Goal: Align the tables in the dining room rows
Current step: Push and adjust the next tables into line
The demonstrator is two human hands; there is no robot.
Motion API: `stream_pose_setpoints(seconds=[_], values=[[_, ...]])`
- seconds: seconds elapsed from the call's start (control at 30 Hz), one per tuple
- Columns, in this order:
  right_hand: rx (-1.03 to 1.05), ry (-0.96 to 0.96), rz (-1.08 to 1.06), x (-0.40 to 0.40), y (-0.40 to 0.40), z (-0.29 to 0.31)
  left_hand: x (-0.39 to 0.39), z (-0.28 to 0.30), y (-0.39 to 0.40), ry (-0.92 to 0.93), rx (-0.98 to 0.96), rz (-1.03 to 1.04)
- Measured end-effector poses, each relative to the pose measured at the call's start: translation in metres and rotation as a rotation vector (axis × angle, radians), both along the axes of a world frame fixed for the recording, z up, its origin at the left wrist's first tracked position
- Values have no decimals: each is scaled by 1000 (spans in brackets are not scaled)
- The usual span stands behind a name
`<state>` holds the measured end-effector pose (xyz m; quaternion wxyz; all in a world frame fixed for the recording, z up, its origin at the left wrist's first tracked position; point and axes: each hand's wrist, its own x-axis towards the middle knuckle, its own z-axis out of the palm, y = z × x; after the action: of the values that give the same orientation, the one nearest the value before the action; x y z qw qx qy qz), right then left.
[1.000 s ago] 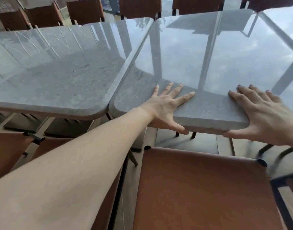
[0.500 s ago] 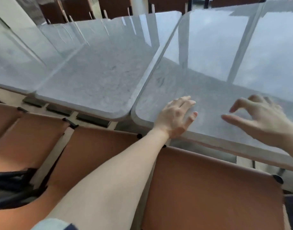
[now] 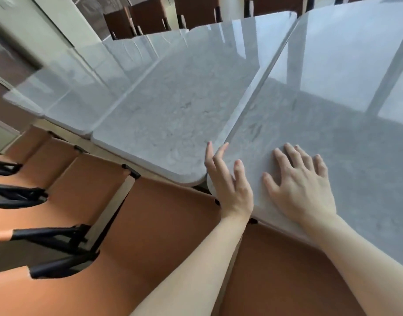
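Note:
Grey marble-look tables stand in a row. The right table [image 3: 332, 137] meets the middle table [image 3: 184, 106] along a narrow seam, and their near edges are almost level. A third table [image 3: 81, 96] continues the row to the left. My left hand [image 3: 227, 183] lies on the right table's near left corner, its fingers spread and pointing up the seam. My right hand [image 3: 300, 185] rests flat on the same table a little to the right, fingers apart. Neither hand holds anything.
Brown leather chair backs with black frames [image 3: 168, 224] [image 3: 287, 270] line the near side, pushed close under the table edges. More brown chairs [image 3: 150, 17] stand on the far side. A pale pillar [image 3: 47, 30] rises at the far left.
Both hands let go of the right table's near edge, lifted, and came down flat near its left corner. The wedge-shaped gap between the two tables has closed to a thin seam.

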<state>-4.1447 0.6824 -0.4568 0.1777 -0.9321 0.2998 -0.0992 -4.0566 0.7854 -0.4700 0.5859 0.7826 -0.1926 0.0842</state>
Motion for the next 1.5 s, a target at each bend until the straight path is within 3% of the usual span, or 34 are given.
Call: stream_pose_setpoints(seconds=[0.1,0.17,0.23,0.3,0.4,1.07,1.33,1.5], values=[[-4,21,5,1,1,1,27,1,37,129,-95,319],[7,20,6,1,1,3,49,3,58,335,-194,592],[13,27,3,0,1,4,62,9,69,518,-369,709],[19,26,-1,0,2,5,59,16,64,609,-463,649],[17,24,-3,0,2,6,43,19,45,606,-469,534],[-4,17,-22,1,1,2,35,-3,9,556,-488,616],[12,13,-26,0,2,5,30,16,8,503,-275,637],[23,6,-14,1,1,4,-12,21,-2,148,70,272]])
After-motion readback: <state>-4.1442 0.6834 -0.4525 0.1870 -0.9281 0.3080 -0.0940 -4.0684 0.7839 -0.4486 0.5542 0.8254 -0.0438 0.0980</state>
